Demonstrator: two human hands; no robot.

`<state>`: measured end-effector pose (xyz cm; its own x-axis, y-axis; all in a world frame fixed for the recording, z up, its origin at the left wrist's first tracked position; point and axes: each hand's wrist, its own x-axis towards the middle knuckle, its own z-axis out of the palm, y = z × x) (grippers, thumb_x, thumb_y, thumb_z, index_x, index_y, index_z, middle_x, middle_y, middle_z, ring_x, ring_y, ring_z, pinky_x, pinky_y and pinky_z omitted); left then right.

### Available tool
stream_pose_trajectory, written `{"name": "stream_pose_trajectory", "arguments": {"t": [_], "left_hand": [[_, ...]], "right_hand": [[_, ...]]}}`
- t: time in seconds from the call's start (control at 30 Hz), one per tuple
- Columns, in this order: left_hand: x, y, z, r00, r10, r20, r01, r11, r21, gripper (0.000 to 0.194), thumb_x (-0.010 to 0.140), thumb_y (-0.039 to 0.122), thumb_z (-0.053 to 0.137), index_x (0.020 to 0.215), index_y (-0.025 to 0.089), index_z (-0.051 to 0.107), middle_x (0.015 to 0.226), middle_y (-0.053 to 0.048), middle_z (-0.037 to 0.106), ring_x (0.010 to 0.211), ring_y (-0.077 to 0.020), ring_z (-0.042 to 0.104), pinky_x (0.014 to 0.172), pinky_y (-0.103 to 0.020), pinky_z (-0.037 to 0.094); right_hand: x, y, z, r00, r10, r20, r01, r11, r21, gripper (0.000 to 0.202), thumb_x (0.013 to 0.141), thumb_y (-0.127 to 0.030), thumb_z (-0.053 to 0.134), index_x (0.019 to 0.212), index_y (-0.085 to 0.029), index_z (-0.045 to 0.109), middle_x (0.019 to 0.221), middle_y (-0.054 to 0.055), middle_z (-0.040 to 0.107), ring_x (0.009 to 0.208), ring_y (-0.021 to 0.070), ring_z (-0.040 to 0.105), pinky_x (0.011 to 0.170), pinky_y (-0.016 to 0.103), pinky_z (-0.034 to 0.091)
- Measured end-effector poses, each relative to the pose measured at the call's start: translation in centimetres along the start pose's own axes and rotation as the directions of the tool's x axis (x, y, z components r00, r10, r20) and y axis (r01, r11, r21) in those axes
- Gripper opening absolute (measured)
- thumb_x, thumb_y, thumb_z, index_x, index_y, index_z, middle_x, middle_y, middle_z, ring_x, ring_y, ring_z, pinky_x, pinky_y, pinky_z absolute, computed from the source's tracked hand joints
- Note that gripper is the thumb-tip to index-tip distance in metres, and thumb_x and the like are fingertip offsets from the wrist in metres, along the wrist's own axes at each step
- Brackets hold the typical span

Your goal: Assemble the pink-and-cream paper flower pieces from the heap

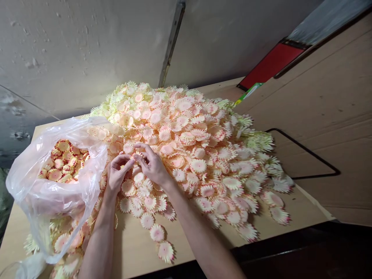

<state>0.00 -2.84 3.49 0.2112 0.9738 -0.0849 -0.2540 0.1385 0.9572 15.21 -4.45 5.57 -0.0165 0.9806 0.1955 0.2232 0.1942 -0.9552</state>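
Both hands meet over the left part of a big heap of fringed, daisy-like flower pieces [186,139], cream with pink centres. A small flower piece [137,154] with reddish edges is pinched between my left hand [117,172] and my right hand [153,166]; the fingers partly hide it. The thumb and fingertips of my left hand press on its near side, while my right hand's thumb and forefinger grip the other side. To the left, an open plastic bag [62,197] contains several cupped flower pieces [62,161] with red tips.
Loose flower pieces [157,232] trail toward the front edge of the wooden table [139,248]. More lie under the bag at the lower left. A grey wall [101,46] stands behind, and large cardboard [325,116] with a black wire bracket [308,149] rises at right.
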Motion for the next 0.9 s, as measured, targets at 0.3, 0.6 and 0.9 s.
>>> {"name": "stream_pose_trajectory", "arguments": {"t": [0.3, 0.6, 0.9], "left_hand": [[-0.1, 0.3, 0.7, 1.0, -0.01, 0.013, 0.01, 1.0, -0.024, 0.037, 0.067, 0.035, 0.087, 0.09, 0.018, 0.064, 0.071, 0.002, 0.066, 0.048, -0.0051, 0.05, 0.046, -0.017, 0.04], [0.3, 0.0, 0.1, 0.999, 0.036, -0.041, -0.038, 0.999, -0.035, 0.036, 0.07, 0.039, 0.084, 0.096, 0.018, 0.07, 0.083, -0.001, 0.068, 0.069, -0.0103, 0.059, 0.065, -0.021, 0.047], [0.3, -0.1, 0.2, 1.0, -0.015, 0.02, 0.016, 0.998, -0.059, 0.04, 0.066, 0.031, 0.087, 0.101, 0.017, 0.072, 0.076, 0.001, 0.063, 0.058, -0.0061, 0.052, 0.054, -0.018, 0.042]], "right_hand": [[0.1, 0.2, -0.3, 0.998, 0.07, -0.005, -0.07, 0.994, 0.079, 0.038, 0.092, -0.05, 0.061, 0.121, -0.026, 0.055, 0.075, -0.001, 0.069, 0.051, 0.0132, 0.062, 0.046, 0.023, 0.045], [0.3, 0.1, -0.5, 0.978, -0.203, -0.045, 0.202, 0.979, -0.019, 0.013, 0.091, -0.035, 0.067, 0.093, -0.024, 0.072, 0.093, 0.003, 0.075, 0.085, 0.0172, 0.069, 0.078, 0.029, 0.054], [0.5, 0.7, 0.6, 0.932, -0.283, -0.226, 0.239, 0.949, -0.206, 0.02, 0.1, -0.035, 0.048, 0.088, -0.021, 0.057, 0.096, 0.009, 0.064, 0.099, 0.0216, 0.061, 0.089, 0.037, 0.051]]}}
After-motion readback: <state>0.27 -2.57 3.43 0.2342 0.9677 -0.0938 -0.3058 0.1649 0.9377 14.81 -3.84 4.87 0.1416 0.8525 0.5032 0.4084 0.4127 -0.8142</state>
